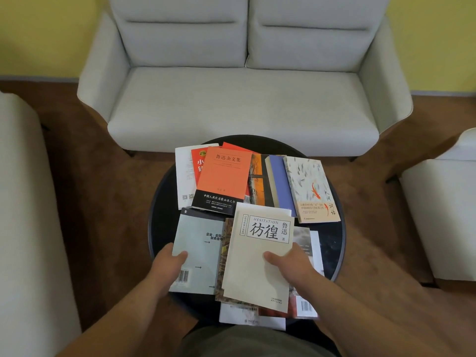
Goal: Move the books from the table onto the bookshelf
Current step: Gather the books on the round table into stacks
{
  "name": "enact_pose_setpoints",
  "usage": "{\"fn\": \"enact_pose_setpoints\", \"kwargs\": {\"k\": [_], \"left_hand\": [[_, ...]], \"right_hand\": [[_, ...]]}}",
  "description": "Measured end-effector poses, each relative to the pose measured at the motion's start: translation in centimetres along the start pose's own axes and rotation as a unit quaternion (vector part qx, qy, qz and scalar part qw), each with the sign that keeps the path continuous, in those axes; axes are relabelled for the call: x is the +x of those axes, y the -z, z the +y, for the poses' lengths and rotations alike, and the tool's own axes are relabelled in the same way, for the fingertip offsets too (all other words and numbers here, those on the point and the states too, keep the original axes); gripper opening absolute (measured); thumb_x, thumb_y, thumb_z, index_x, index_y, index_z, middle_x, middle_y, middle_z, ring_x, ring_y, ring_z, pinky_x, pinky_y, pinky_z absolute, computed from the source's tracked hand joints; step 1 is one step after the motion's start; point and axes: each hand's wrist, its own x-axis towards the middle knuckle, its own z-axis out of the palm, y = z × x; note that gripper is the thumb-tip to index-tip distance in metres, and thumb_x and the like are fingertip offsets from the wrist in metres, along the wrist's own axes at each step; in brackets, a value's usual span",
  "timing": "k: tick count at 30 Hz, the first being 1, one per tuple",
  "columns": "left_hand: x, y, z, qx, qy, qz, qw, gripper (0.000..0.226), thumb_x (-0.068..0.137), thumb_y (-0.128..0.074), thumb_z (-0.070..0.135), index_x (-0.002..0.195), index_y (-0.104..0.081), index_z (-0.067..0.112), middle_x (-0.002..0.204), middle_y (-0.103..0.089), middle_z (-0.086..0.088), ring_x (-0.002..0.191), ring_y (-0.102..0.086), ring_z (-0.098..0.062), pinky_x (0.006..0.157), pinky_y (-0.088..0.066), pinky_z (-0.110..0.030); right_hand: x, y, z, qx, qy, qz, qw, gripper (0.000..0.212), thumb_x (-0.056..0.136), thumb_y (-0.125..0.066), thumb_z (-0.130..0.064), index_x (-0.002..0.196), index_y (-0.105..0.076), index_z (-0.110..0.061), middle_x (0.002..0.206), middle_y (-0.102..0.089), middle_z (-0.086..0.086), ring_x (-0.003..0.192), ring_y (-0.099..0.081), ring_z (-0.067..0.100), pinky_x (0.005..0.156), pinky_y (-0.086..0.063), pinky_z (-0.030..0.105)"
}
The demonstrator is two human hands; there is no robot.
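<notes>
Both hands grip books (on the round table (334,243)) — left hand (167,264) the grey book (198,243), right hand (288,264) the cream book (257,253).

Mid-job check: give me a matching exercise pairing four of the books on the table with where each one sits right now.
Books:
1. cream book
2. grey-blue book
3. orange book
4. fish-cover book

Places:
A. far right of the round table
B. under the left hand
C. far left, on a white book
D. under the right hand

Pairs: 1-D, 2-B, 3-C, 4-A

1 head-worn wide-angle camera looks steeply down, close over the round table (337,243), facing the sofa (244,99).
</notes>
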Motion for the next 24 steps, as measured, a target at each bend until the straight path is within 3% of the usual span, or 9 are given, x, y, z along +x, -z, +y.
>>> {"fn": "enact_pose_setpoints", "kwargs": {"k": [3,6,10,15,18,20,22,24], "left_hand": [[-1.5,1.7,-0.1,0.0,-0.049,0.005,0.999,0.013,0.103,-0.054,0.018,0.115,-0.057,0.02,0.107,-0.07,-0.004,0.091,-0.068,-0.022,0.067,-0.052,-0.031],[-2.7,3.7,0.0,-0.047,-0.045,-0.017,0.998,0.012,0.104,-0.052,0.022,0.112,-0.061,0.021,0.104,-0.075,-0.008,0.091,-0.073,-0.032,0.072,-0.058,-0.041],[-3.0,3.6,0.8,-0.083,-0.031,-0.057,0.994,0.017,0.105,-0.049,0.028,0.117,-0.061,0.024,0.108,-0.076,-0.011,0.099,-0.072,-0.038,0.093,-0.056,-0.057],[-3.3,-1.7,2.7,-0.062,-0.038,-0.111,0.991,0.016,0.106,-0.048,0.026,0.118,-0.058,0.025,0.111,-0.073,-0.011,0.1,-0.072,-0.034,0.089,-0.058,-0.053],[-3.3,-4.4,3.3,-0.008,-0.046,-0.139,0.989,0.022,0.105,-0.049,0.023,0.125,-0.057,0.019,0.113,-0.071,-0.01,0.101,-0.071,-0.03,0.089,-0.058,-0.05],[-3.3,-5.7,3.7,0.048,-0.056,-0.162,0.984,0.027,0.104,-0.049,0.026,0.127,-0.056,0.016,0.114,-0.069,-0.008,0.102,-0.07,-0.027,0.093,-0.057,-0.048],[-3.5,-6.5,4.1,0.056,-0.049,-0.18,0.981,0.026,0.103,-0.051,0.027,0.126,-0.056,0.016,0.114,-0.07,-0.008,0.102,-0.07,-0.026,0.095,-0.056,-0.047],[-3.3,-6.8,4.1,-0.007,-0.02,-0.206,0.978,0.025,0.102,-0.057,0.024,0.125,-0.058,0.015,0.111,-0.075,-0.01,0.101,-0.073,-0.03,0.095,-0.057,-0.049]], "right_hand": [[0.0,0.1,0.1,0.011,0.002,-0.001,1.0,0.025,0.095,-0.07,-0.015,0.116,-0.067,-0.026,0.117,-0.074,0.0,0.101,-0.07,0.021,0.075,-0.053,0.033],[0.0,0.1,0.1,0.027,0.003,-0.002,1.0,0.021,0.097,-0.067,-0.013,0.11,-0.066,-0.03,0.113,-0.073,-0.001,0.095,-0.068,0.015,0.069,-0.05,0.027],[0.0,0.0,0.2,0.04,-0.004,-0.003,0.999,0.025,0.102,-0.06,-0.016,0.127,-0.064,-0.02,0.118,-0.072,0.0,0.1,-0.067,0.019,0.08,-0.05,0.033],[-0.6,0.1,0.0,0.045,-0.02,-0.009,0.999,0.029,0.108,-0.046,-0.028,0.135,-0.052,-0.018,0.122,-0.067,0.001,0.104,-0.065,0.021,0.082,-0.05,0.036],[-1.0,0.0,-0.2,0.065,-0.032,0.005,0.997,0.037,0.108,-0.037,-0.047,0.135,-0.048,-0.023,0.123,-0.064,0.0,0.108,-0.063,0.022,0.088,-0.047,0.04],[-0.8,0.1,-0.1,0.069,-0.021,0.006,0.997,0.04,0.103,-0.048,-0.053,0.129,-0.055,-0.024,0.12,-0.068,-0.002,0.105,-0.065,0.018,0.086,-0.049,0.036],[-0.9,0.0,-0.2,0.061,0.007,0.004,0.998,0.02,0.098,-0.065,-0.039,0.114,-0.063,-0.028,0.113,-0.073,-0.005,0.094,-0.067,0.008,0.071,-0.051,0.023],[-0.6,0.1,0.1,0.059,0.016,0.001,0.998,0.013,0.096,-0.07,-0.024,0.106,-0.064,-0.028,0.108,-0.074,-0.005,0.086,-0.067,0.001,0.061,-0.048,0.016]]}}
